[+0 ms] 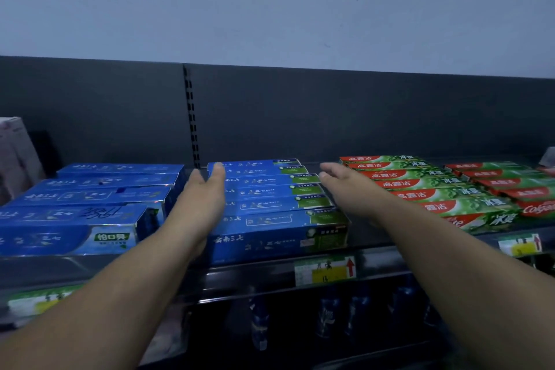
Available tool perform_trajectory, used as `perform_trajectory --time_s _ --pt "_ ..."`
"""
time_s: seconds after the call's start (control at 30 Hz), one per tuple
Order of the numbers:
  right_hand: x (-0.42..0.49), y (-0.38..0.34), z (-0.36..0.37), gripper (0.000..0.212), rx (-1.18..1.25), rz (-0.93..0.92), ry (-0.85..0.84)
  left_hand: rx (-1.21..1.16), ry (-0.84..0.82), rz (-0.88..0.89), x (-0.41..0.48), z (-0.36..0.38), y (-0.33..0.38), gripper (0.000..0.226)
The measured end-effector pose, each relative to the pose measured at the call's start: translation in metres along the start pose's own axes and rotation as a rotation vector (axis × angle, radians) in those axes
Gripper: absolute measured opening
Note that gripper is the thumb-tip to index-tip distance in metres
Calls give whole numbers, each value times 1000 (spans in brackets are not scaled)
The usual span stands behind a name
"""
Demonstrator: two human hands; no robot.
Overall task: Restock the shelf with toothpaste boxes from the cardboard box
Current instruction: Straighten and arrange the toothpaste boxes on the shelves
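Where the pale wall (270,3) meets the dark back panel (330,114), the shelf (255,277) runs across in front of me, stocked with toothpaste boxes lying flat. The left blue boxes (90,198) fill one part, the middle blue boxes (270,204) lie in a row straight ahead, and the red-and-green boxes (435,186) lie to the right. My left hand (204,192) is at the left end of the middle row, its fingers (217,171) straight, their tips against the farthest box. My right hand (342,186) is at the row's right end, just beside the red-and-green boxes, fingers straight, holding nothing; I cannot tell whether they touch. A price tag (326,270) sits on the shelf's front rail, and dark bottles (327,315) stand below.
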State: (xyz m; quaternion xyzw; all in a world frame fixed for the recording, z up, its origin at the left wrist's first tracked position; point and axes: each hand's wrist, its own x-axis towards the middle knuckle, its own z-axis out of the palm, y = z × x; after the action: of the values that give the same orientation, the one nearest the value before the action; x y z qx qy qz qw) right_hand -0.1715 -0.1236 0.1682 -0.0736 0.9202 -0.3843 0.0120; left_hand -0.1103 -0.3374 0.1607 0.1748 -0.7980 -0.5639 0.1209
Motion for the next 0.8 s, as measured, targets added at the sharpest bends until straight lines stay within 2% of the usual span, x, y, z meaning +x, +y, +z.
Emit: perform_trajectory --time_s 0.17,0.33,0.7,0.8 --pt "13 1 4 47 138 20 -90 122 -52 -40 11 11 0 59" --pt "11 2 5 46 214 16 -142 -12 -17 -77 8 20 1 63" --pt "9 9 2 44 382 67 -187 -53 -4 -50 15 22 -8 65" --pt "12 7 0 45 341 80 -184 12 -7 -14 20 19 -10 62"
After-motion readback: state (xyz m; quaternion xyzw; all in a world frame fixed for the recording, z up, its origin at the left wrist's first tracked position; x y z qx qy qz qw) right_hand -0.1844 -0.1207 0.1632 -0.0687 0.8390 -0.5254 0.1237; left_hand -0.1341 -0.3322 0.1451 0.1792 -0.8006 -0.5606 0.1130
